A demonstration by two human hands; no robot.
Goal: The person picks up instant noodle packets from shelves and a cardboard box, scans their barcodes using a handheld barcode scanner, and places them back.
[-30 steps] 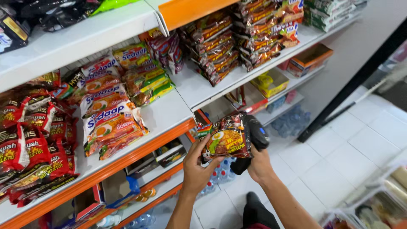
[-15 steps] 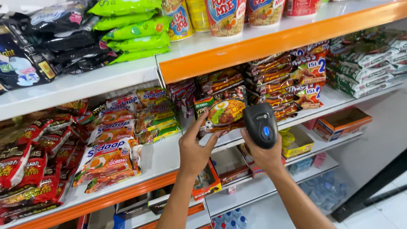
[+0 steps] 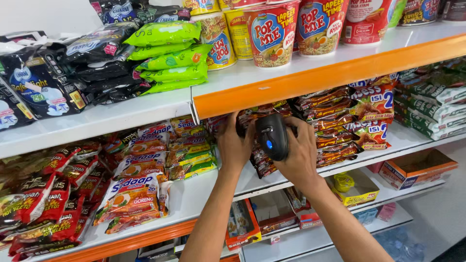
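Left hand: we see our left hand [image 3: 234,143] raised with the forearm running up from the bottom edge, fingers curled narrow around a noodle packet [image 3: 250,116] at the front of the middle shelf, just under the orange shelf edge [image 3: 320,75].
Right hand: our right hand [image 3: 301,153] comes up from the lower right, wrist bent back, closed around a black handheld scanner [image 3: 272,136] whose blue light faces us.
Hands together: the two hands sit just beside each other, the scanner between them and close to the packet; we cannot tell whether scanner and packet touch.
Where the packet is: mostly hidden behind the hand and scanner, next to the stack of brown noodle packets [image 3: 335,121] on the white shelf [image 3: 213,189].
Edges and room: the orange edge hangs right above our knuckles, so there is little room upward; the shelf below has a bare white strip between the piles, and open floor shows at the lower right.
Counts: two hands, one scanner, five cup noodles [image 3: 269,31] clearly in the front row on the upper shelf with more cut off at the right, four green packets [image 3: 167,53] stacked left of them; the packets in the lower piles overlap too much for us to count.
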